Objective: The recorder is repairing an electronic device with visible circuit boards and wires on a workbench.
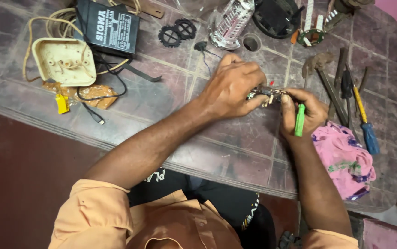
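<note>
Nearest the viewer, a pink crumpled cloth point(346, 159) lies at the near right of the worn, tiled surface point(235, 143). Just beyond its left edge, the right hand point(305, 113) has its grip closed around a green-handled tool point(299, 120), while its fingertips also steady one end of a small electronic part point(267, 95). The left hand point(231, 87) comes in from the left, fingers pressed together and pinching the other end of that part, which sits held between both hands just above the middle of the surface.

The part looks light, stiff and delicate: thin metal bits and what seems a small red component stick out of it, so it would likely bend or snap under a hard squeeze. Its outer edges, where the fingers already sit, seem the safest place to hold.

To the right lie a blue-handled screwdriver point(369, 133) and darker tools point(339, 90). Further left sit a cream plastic casing point(62, 62) and orange wrapping point(90, 94). Farthest away are a black battery point(106, 27), two black gears point(176, 31) and a clear ribbed lamp cover point(231, 20).
</note>
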